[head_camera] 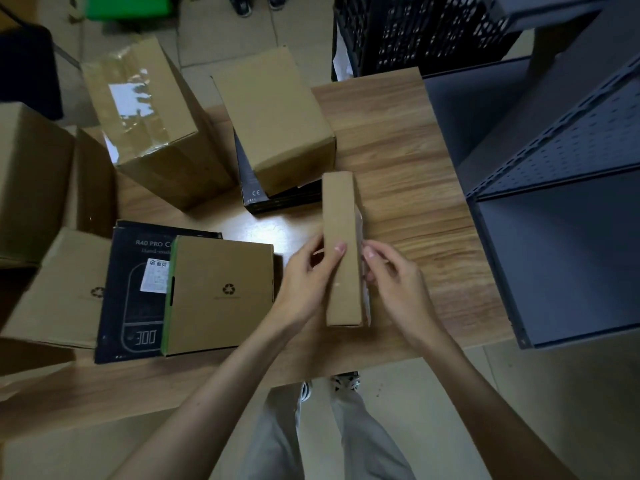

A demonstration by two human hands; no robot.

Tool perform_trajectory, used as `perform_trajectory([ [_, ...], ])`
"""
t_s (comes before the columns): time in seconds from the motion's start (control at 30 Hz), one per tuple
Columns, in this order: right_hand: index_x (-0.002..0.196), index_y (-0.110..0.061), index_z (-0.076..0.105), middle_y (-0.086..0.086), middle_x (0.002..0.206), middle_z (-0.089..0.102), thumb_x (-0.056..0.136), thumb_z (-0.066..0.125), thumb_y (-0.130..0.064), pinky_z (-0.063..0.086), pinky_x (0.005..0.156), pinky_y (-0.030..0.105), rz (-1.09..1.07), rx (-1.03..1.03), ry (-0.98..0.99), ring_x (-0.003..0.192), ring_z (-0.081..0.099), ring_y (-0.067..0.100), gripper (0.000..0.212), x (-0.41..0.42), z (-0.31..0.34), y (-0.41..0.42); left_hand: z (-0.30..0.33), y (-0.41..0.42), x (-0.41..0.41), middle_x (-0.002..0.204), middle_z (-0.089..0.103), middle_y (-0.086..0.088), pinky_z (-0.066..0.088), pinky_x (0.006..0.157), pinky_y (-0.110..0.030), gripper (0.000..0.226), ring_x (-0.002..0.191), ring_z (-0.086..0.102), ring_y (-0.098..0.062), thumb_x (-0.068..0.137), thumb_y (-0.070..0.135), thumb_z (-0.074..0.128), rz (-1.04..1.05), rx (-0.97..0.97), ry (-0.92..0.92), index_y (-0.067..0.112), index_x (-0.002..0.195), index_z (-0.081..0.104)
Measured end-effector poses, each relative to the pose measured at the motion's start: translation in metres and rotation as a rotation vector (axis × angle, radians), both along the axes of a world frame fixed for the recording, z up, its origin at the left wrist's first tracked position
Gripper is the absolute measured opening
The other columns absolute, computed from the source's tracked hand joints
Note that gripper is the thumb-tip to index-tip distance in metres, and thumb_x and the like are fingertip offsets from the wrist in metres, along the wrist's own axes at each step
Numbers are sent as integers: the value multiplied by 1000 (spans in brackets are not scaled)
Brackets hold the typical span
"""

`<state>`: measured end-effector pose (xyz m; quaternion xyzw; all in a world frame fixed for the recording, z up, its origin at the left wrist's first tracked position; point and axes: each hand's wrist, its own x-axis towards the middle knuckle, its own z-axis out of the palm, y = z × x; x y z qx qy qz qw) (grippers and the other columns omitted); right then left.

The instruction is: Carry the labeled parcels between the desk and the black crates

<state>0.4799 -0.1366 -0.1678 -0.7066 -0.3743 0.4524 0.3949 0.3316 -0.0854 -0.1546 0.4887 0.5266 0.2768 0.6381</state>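
Two bare forearms are reaching over the tabletop, where a person is standing a slim brown parcel on its narrow edge. The left hand is bracing the parcel's left face, thumb hooked over the top edge; the right hand is pinching at something pale along the right face, possibly a label or a loose flap, though it is too thin to tell. Both hands are closing on this one parcel from opposite sides, probably to keep it upright while its side is being checked.

Other boxes are crowding the left of the tabletop: a flat carton with a recycling mark is lying on a dark scale box bearing a white sticker, a plain box is resting on another black box, and a taped box is standing farther left. A black crate is waiting beyond the far edge, and a grey shelf is butting the right side. The parcel looks to be headed for that crate next, once it is lifted clear.
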Motion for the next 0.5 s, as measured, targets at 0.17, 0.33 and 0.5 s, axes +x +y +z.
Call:
perform_trajectory([
  [0.17,129,-13,60,0,123,63,101,55,-35,44,72,10,-1,-186,-115,105,59,9,37,19,-32,-4,-12,-1,-24,117,71,20,60,85,-27,46,110,68,-5,104,31,53,102,-62,-39,52,143,40],
  [0.33,121,-11,61,3,116,64,99,59,-33,47,79,30,-18,-276,-108,102,61,15,31,30,-54,-7,-46,0,-29,142,59,12,47,110,-31,42,131,55,-2,109,25,46,107,-50,112,33,150,47],
  [0.5,117,-15,63,7,110,62,96,63,-33,47,67,25,-29,-274,-178,87,60,14,28,31,-71,-10,-62,0,-17,131,47,7,45,77,0,48,98,56,22,107,34,49,-49,-40,311,37,154,38],
])
